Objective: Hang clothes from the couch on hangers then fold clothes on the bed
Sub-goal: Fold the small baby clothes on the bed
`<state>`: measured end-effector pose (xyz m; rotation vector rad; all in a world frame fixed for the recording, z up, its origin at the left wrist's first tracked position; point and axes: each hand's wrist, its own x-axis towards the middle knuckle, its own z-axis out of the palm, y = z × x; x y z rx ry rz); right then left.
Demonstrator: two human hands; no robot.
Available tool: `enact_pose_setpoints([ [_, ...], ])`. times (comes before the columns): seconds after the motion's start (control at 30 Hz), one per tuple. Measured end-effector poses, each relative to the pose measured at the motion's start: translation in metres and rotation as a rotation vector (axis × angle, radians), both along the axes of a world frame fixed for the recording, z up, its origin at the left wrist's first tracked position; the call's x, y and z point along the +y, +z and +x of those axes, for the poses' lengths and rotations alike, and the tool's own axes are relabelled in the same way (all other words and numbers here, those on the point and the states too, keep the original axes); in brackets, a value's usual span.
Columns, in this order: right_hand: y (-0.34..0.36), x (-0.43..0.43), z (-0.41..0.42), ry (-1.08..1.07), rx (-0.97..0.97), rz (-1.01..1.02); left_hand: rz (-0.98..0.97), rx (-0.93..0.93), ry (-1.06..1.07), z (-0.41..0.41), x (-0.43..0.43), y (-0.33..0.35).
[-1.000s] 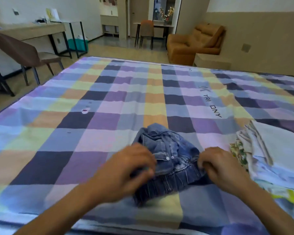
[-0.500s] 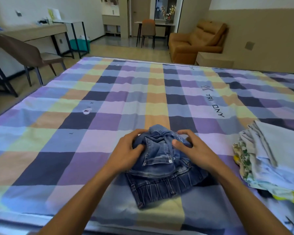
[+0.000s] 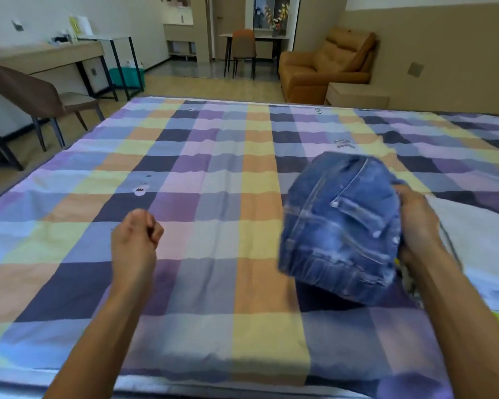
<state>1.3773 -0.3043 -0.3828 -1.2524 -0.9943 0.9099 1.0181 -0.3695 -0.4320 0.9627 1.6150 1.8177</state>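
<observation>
A folded blue denim garment (image 3: 340,226) is lifted off the checked bedspread (image 3: 185,197) at the right. My right hand (image 3: 418,226) grips its right edge, fingers curled round the fabric. Just right of it lies a stack of folded clothes (image 3: 481,249), pale grey on top, partly hidden by my right arm. My left hand (image 3: 136,240) hovers over the bed at the left with its fingers curled and nothing in them. The orange couch (image 3: 323,67) stands beyond the bed at the back right.
A brown chair (image 3: 38,99) and a long desk (image 3: 46,56) stand left of the bed. A low bedside cabinet (image 3: 355,95) sits by the couch. A table with an orange chair (image 3: 244,50) is at the far back. The bed's left and middle are bare bedspread.
Both hands were pressing the denim at the bed's near middle. Now my right hand alone has lifted it rightward toward the stack, and my left hand has let go and moved left.
</observation>
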Motion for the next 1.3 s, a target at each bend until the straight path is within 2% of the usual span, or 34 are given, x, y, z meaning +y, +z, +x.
enact_pose_setpoints([
  [0.03,0.007,-0.001,0.003,0.010,-0.080,0.016,0.010,0.080,-0.042,0.002,-0.002,0.005],
  [0.1,0.021,-0.007,-0.011,0.168,-0.242,0.087,0.118,0.196,-0.211,0.025,-0.005,0.025],
  [0.17,0.026,-0.016,-0.037,0.305,-0.288,0.160,0.195,0.281,-0.373,0.057,0.000,0.049],
  [0.27,0.022,-0.027,-0.063,0.419,-0.359,0.276,0.120,0.420,-0.537,0.094,0.013,0.061],
  [0.37,0.017,-0.035,-0.071,0.447,-0.460,0.359,0.087,0.526,-0.542,0.106,0.010,0.050],
  [0.47,0.014,-0.038,-0.070,0.359,-0.428,0.361,0.164,0.613,-0.512,0.102,-0.002,0.043],
  [0.67,-0.003,-0.036,-0.070,0.122,-0.298,0.326,0.263,0.658,-0.249,0.083,-0.033,0.031],
  [0.8,-0.014,-0.046,-0.081,0.188,-0.236,0.327,0.240,0.630,-0.149,0.079,-0.042,0.020],
  [0.93,-0.005,-0.059,-0.094,0.325,-0.368,0.356,0.263,0.606,0.068,0.098,-0.061,0.042],
  [1.0,0.002,-0.066,-0.101,0.329,-0.364,0.367,0.257,0.621,-0.016,0.114,-0.073,0.051],
  [1.07,0.007,-0.072,-0.105,0.364,-0.335,0.371,0.101,0.665,-0.130,0.126,-0.073,0.048],
  [1.13,0.011,-0.077,-0.107,0.420,-0.303,0.376,-0.036,0.671,-0.153,0.125,-0.065,0.039],
  [1.23,0.008,-0.079,-0.105,0.466,-0.252,0.354,-0.083,0.588,-0.275,0.113,-0.050,0.029],
  [1.3,0.002,-0.077,-0.101,0.405,-0.218,0.351,-0.092,0.572,-0.393,0.104,-0.043,0.026],
])
